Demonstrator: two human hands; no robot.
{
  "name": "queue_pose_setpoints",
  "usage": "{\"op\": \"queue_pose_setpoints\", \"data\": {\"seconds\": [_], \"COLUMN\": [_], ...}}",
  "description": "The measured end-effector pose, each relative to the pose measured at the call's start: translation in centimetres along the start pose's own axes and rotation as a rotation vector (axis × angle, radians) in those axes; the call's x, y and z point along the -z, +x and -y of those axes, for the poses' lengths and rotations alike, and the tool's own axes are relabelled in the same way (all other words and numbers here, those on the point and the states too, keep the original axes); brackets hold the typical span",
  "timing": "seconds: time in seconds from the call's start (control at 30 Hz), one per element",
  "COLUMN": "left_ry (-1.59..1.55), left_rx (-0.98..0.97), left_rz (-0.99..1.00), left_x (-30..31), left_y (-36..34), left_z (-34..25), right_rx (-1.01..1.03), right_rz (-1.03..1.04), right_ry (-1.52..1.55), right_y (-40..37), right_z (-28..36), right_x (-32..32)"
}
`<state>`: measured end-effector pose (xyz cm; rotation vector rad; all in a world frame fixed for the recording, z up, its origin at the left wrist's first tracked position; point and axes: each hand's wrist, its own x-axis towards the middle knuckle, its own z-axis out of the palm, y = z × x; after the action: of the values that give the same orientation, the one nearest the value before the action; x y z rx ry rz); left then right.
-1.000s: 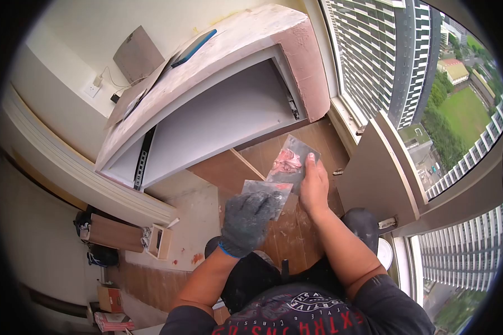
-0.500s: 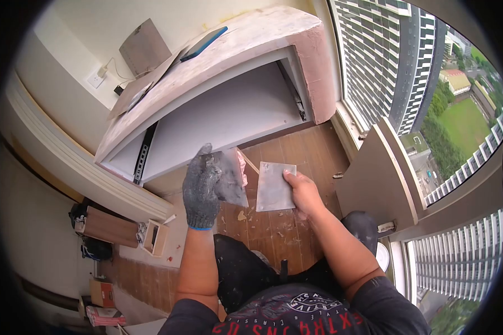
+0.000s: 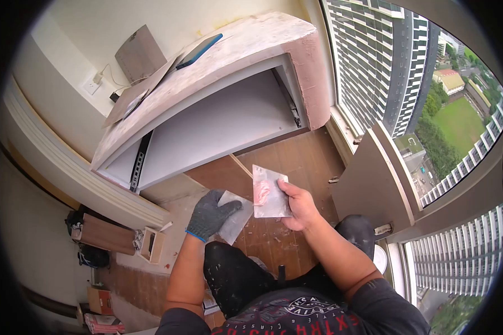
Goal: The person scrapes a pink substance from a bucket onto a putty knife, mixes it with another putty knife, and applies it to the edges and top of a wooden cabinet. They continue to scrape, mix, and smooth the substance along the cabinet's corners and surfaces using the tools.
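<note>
My left hand (image 3: pixel 207 216), in a dark grey glove with a blue cuff, is closed on a flat putty spreader (image 3: pixel 236 224), its thumb across the plate's face. Bare and slightly higher, my right hand (image 3: pixel 298 207) pinches a second rectangular putty spreader (image 3: pixel 275 195) by its right edge. A lump of pink putty (image 3: pixel 261 193) clings to the left part of that second plate. The two plates are close together, over the wooden floor (image 3: pixel 271 237) and above my knees.
Ahead stands a pink-coated cabinet (image 3: pixel 313 84) with an open front and metal drawer slides (image 3: pixel 141 162). A blue-edged phone-like object (image 3: pixel 200 51) and thin sheets (image 3: pixel 142 92) rest on top. Curved panels (image 3: pixel 371 184) lean by the window at right. A wooden box (image 3: pixel 152 245) lies left.
The pink putty was on the left-hand spreader and is now on the right-hand one. My left hand has dropped lower and turned, its thumb now on the plate's face.
</note>
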<state>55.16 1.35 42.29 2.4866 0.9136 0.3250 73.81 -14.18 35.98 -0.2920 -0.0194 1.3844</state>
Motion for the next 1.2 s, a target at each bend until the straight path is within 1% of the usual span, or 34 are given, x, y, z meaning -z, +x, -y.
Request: {"op": "queue_pose_setpoints", "data": {"seconds": [0.03, 0.07, 0.1, 0.17, 0.2, 0.3, 0.33, 0.4, 0.43, 0.47, 0.5, 0.53, 0.57, 0.63, 0.67, 0.77, 0.8, 0.9, 1.0, 1.07, 1.1, 1.2], "left_ry": [0.161, 0.1, -0.083, -0.442, -0.783, -0.098, 0.059, 0.11, 0.137, 0.152, 0.163, 0.177, 0.193, 0.171, 0.158, 0.169, 0.186, 0.186, 0.118, 0.221, 0.274, 0.061], "left_rx": [-0.028, 0.026, 0.023, 0.023, 0.033, -0.429, -0.509, -0.511, -0.515, -0.52, -0.519, -0.516, -0.509, -0.551, -0.574, -0.585, -0.698, -0.568, -0.625, -0.616, -0.608, -0.567], "left_rz": [-0.036, -0.075, -0.194, -0.417, -0.418, -0.455, -0.395, -0.251, -0.179, -0.16, -0.239, -0.318, -0.397, -0.433, -0.454, -0.317, -0.338, -0.375, -0.313, -0.382, -0.415, -0.302], "left_x": [0.1, 0.2, 0.0, -1.0, -2.0, -3.3, -3.8, -3.7, -3.4, -3.0, -2.9, -2.6, -2.2, -1.8, -2.0, -4.1, -3.8, -3.7, -4.2, -4.0, -3.8, -4.2], "left_y": [-0.2, -0.6, -0.9, -1.5, -1.9, -2.6, -2.7, -2.7, -2.5, -2.3, -2.2, -2.2, -2.3, -2.5, -2.6, -3.4, -3.2, -2.2, -2.8, -1.9, -1.8, -2.7], "left_z": [-0.1, -0.7, -1.3, -2.6, -3.7, -5.9, -6.0, -4.9, -4.4, -4.3, -4.4, -4.6, -4.7, -7.4, -8.7, -10.8, -10.2, -10.2, -10.6, -10.0, -9.7, -10.4], "right_rx": [0.069, 0.156, 0.246, 0.323, 0.355, 0.429, 0.443, 0.478, 0.545, 0.612, 0.673, 0.773, 0.89, 1.112, 1.083, 1.008, 1.027, 1.074, 1.122, 1.137, 1.1, 1.014], "right_rz": [0.091, 0.07, 0.047, -0.08, -0.141, -0.195, -0.179, -0.151, -0.168, -0.184, -0.199, -0.166, -0.182, -0.203, -0.181, -0.131, -0.145, -0.209, -0.224, -0.229, -0.227, -0.19], "right_ry": [-0.01, -0.063, -0.11, -0.147, -0.172, -0.19, -0.187, -0.175, -0.272, -0.371, -0.47, -0.486, -0.613, -0.879, -0.86, -0.81, -0.863, -0.984, -1.037, -1.057, -1.031, -0.985], "right_y": [-0.2, -0.5, -0.6, 0.1, 0.5, 1.4, 1.0, -0.2, -0.3, -0.3, -0.4, -0.9, -0.9, -0.9, -0.9, -1.2, -1.4, -2.1, -0.9, -1.0, -1.1, -0.8], "right_z": [0.9, 1.5, 1.8, 1.1, 0.6, -0.6, -0.3, 0.7, 1.1, 1.6, 1.8, 1.6, 1.2, 0.3, -0.1, -0.6, -0.3, 0.3, 0.2, 0.1, -0.2, 0.2], "right_x": [-0.3, -0.8, -1.0, -0.4, 0.0, 0.4, 0.1, -0.8, -0.6, -0.3, -0.3, -1.2, -1.2, -1.2, -1.2, -1.0, -1.1, -1.1, -1.1, -1.1, -1.0, -1.0]}}
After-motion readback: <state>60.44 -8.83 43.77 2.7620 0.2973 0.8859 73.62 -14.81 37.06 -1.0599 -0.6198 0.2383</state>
